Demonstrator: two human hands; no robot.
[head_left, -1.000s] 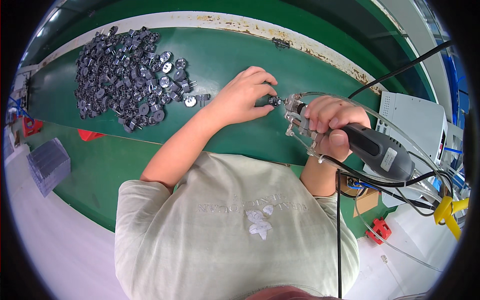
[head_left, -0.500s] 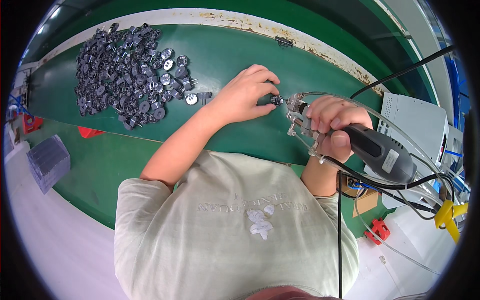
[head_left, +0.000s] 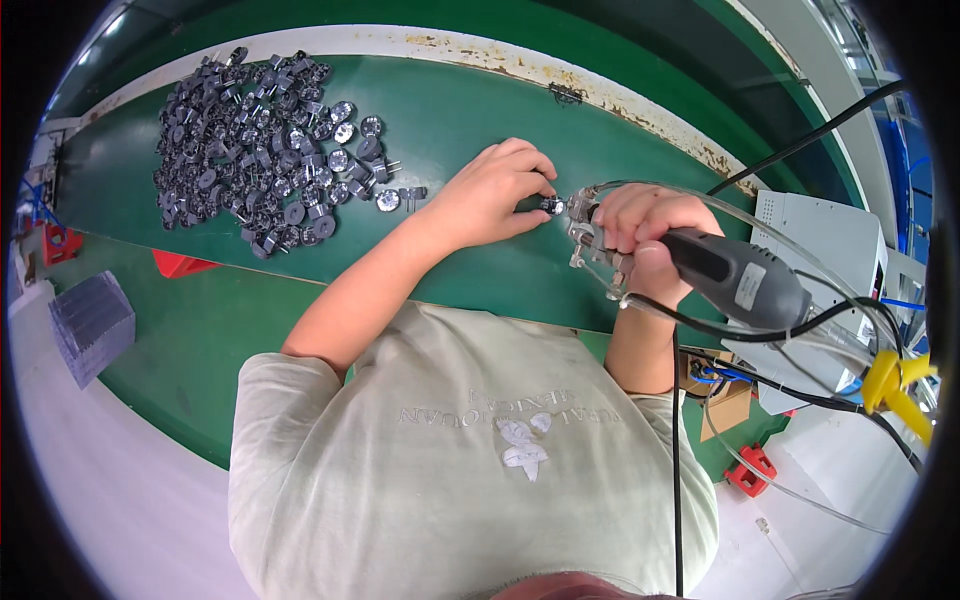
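My left hand (head_left: 492, 196) pinches a small black round component (head_left: 551, 205) between thumb and fingertips, just above the green bench. My right hand (head_left: 655, 232) is wrapped round the front of a dark grey handheld power driver (head_left: 745, 275) with a metal nozzle and clear tubes at its tip. That nozzle (head_left: 580, 210) is right beside the component; whether they touch I cannot tell. To the left of my left hand lies a large heap of similar black components (head_left: 250, 150), some with metal pins and shiny faces.
The green bench top (head_left: 450, 110) ends in a worn white rail (head_left: 470, 50) at the back. Cables, clear hoses and a yellow tie (head_left: 885, 380) trail from the driver. A light grey box-shaped machine (head_left: 815, 255) stands at right. A grey stack (head_left: 92, 325) is at lower left.
My right hand and the driver have moved a little to the left, bringing the nozzle closer to the component. My left hand keeps its pinch. The whole view has shifted slightly.
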